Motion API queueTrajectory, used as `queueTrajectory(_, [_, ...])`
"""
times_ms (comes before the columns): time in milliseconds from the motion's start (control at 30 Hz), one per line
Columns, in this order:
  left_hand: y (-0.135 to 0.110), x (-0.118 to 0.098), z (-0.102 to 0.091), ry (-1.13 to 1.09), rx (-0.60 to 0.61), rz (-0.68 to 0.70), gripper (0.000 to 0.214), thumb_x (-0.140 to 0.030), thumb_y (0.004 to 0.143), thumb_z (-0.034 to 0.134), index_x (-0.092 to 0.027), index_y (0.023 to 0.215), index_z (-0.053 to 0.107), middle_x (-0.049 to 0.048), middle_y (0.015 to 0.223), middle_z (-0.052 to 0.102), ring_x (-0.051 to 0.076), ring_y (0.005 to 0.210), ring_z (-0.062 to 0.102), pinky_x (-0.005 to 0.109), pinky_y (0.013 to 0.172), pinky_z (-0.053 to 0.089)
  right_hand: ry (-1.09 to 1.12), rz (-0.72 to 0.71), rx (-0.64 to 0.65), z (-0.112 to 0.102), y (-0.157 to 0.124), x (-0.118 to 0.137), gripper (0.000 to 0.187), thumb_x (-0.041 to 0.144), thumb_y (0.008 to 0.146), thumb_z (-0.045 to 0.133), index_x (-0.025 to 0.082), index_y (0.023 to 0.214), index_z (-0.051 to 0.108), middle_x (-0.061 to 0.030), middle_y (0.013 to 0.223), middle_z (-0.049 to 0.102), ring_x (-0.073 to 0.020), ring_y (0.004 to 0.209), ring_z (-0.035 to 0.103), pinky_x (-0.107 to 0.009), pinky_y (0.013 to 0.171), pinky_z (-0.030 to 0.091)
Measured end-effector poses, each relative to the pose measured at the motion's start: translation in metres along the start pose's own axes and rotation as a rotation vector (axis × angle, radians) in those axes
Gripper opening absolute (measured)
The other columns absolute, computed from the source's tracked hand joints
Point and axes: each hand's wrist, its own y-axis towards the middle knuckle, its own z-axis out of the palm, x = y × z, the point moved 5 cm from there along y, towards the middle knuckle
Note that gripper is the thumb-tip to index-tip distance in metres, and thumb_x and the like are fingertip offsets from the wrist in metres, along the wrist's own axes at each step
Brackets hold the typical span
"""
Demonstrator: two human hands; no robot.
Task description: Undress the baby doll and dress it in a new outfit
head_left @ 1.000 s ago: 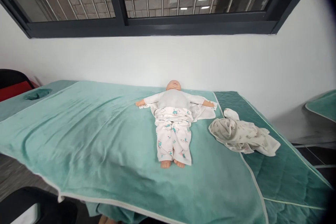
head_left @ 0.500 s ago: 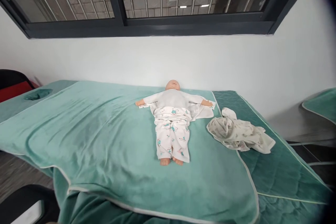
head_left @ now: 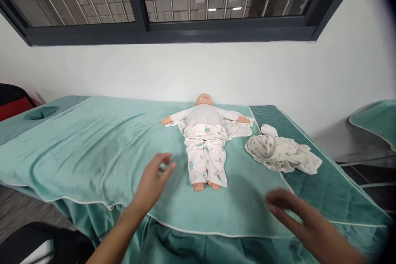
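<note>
A baby doll [head_left: 202,114] lies on its back, head toward the wall and arms spread. It wears a whitish long-sleeved top and white printed pants [head_left: 206,159], its bare feet showing. My left hand [head_left: 154,177] hovers left of the doll's legs, holding nothing, thumb and fingers apart in a loose curl. Off to the right of the feet, my right hand [head_left: 295,214] is blurred by motion; a gap shows between its thumb and bent fingers, with nothing in it. Neither hand touches the doll. A crumpled pale patterned garment [head_left: 283,152] lies right of the doll.
A light green cover [head_left: 123,144] is spread over the bed, with a darker quilted green part [head_left: 334,198] at right. A dark-framed window [head_left: 225,31] is set in the wall. At lower left sits a black object [head_left: 68,239] with a white item [head_left: 40,253] on it.
Both my hands have come into view from below, one on each side of the doll's legs. The pants legs and feet have shifted slightly right, and the cover's front edge has moved up.
</note>
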Motion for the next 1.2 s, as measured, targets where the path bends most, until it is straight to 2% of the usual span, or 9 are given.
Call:
queueTrajectory(67, [0.049, -0.021, 0.033, -0.069, -0.065, 0.137, 0.05, -0.055, 0.088, 0.049, -0.021, 0.123, 0.057, 0.006, 0.126, 0.052, 0.011, 0.116, 0.053, 0.022, 0.093, 0.048, 0.078, -0.079, 0.171, 0.039, 0.053, 0.016, 0.034, 0.048, 0.087, 0.058, 0.028, 0.114, 0.061, -0.0017, 0.118, 0.06, -0.0094, 0.105, 0.059, -0.022, 0.091, 0.054])
queueTrajectory(167, [0.104, -0.038, 0.074, -0.101, -0.092, 0.262, 0.062, -0.054, 0.086, 0.055, -0.019, 0.137, 0.047, 0.0095, 0.142, 0.038, 0.015, 0.136, 0.037, 0.029, 0.111, 0.04, 0.109, -0.255, -0.098, 0.079, 0.143, 0.041, 0.036, 0.047, 0.087, 0.057, 0.024, 0.115, 0.059, -0.0026, 0.132, 0.052, -0.0141, 0.129, 0.045, -0.035, 0.116, 0.038])
queueTrajectory(233, [0.13, -0.043, 0.093, -0.09, -0.037, 0.28, 0.063, -0.056, 0.087, 0.054, -0.02, 0.138, 0.047, 0.0096, 0.144, 0.034, 0.016, 0.139, 0.033, 0.031, 0.116, 0.036, 0.098, -0.281, -0.186, 0.105, 0.193, 0.046, 0.036, 0.046, 0.086, 0.059, 0.022, 0.113, 0.06, -0.0038, 0.134, 0.05, -0.0161, 0.131, 0.041, -0.039, 0.118, 0.032])
queueTrajectory(300, [0.152, -0.048, 0.103, -0.1, -0.032, 0.298, 0.059, -0.056, 0.088, 0.052, -0.021, 0.135, 0.051, 0.0095, 0.141, 0.036, 0.016, 0.137, 0.036, 0.032, 0.117, 0.034, 0.116, -0.27, -0.232, 0.124, 0.231, 0.045, 0.031, 0.044, 0.088, 0.057, 0.02, 0.106, 0.062, -0.0046, 0.13, 0.052, -0.0159, 0.127, 0.043, -0.038, 0.115, 0.032])
queueTrajectory(400, [0.181, -0.057, 0.109, -0.16, -0.116, 0.361, 0.051, -0.052, 0.089, 0.053, -0.019, 0.128, 0.056, 0.0095, 0.132, 0.044, 0.014, 0.13, 0.042, 0.03, 0.117, 0.033, 0.151, -0.25, -0.291, 0.135, 0.263, 0.037, 0.027, 0.042, 0.09, 0.053, 0.018, 0.099, 0.063, -0.0045, 0.122, 0.056, -0.0148, 0.122, 0.046, -0.036, 0.112, 0.033])
queueTrajectory(533, [0.2, -0.055, 0.119, -0.215, -0.204, 0.336, 0.041, -0.049, 0.092, 0.048, -0.018, 0.116, 0.061, 0.0077, 0.13, 0.048, 0.012, 0.129, 0.043, 0.029, 0.116, 0.034, 0.179, -0.252, -0.284, 0.133, 0.274, 0.023, 0.025, 0.04, 0.091, 0.051, 0.019, 0.097, 0.063, -0.0031, 0.124, 0.056, -0.0137, 0.122, 0.045, -0.034, 0.111, 0.032])
queueTrajectory(733, [0.186, -0.043, 0.116, -0.207, -0.249, 0.261, 0.036, -0.047, 0.093, 0.047, -0.016, 0.1, 0.063, 0.006, 0.134, 0.047, 0.011, 0.129, 0.044, 0.028, 0.113, 0.038, 0.109, -0.246, -0.3, 0.132, 0.252, 0.022, 0.026, 0.042, 0.093, 0.049, 0.02, 0.098, 0.062, -0.0029, 0.132, 0.05, -0.014, 0.128, 0.04, -0.036, 0.114, 0.031])
queueTrajectory(967, [0.175, -0.05, 0.109, -0.022, -0.259, 0.407, 0.041, -0.044, 0.094, 0.044, -0.012, 0.076, 0.063, 0.0047, 0.134, 0.048, 0.012, 0.128, 0.042, 0.031, 0.113, 0.035, 0.008, -0.293, -0.275, 0.131, 0.246, 0.029, 0.041, 0.041, 0.097, 0.039, 0.016, 0.076, 0.064, -0.0014, 0.135, 0.046, -0.0166, 0.13, 0.035, -0.041, 0.115, 0.029])
queueTrajectory(1200, [0.17, -0.047, 0.111, -0.046, -0.268, 0.458, 0.049, -0.043, 0.096, 0.04, -0.009, 0.065, 0.056, 0.0053, 0.129, 0.052, 0.011, 0.124, 0.044, 0.03, 0.113, 0.036, 0.02, -0.327, -0.274, 0.129, 0.237, 0.034, 0.044, 0.04, 0.098, 0.037, 0.015, 0.072, 0.062, -0.0023, 0.131, 0.049, -0.0149, 0.127, 0.037, -0.038, 0.114, 0.029])
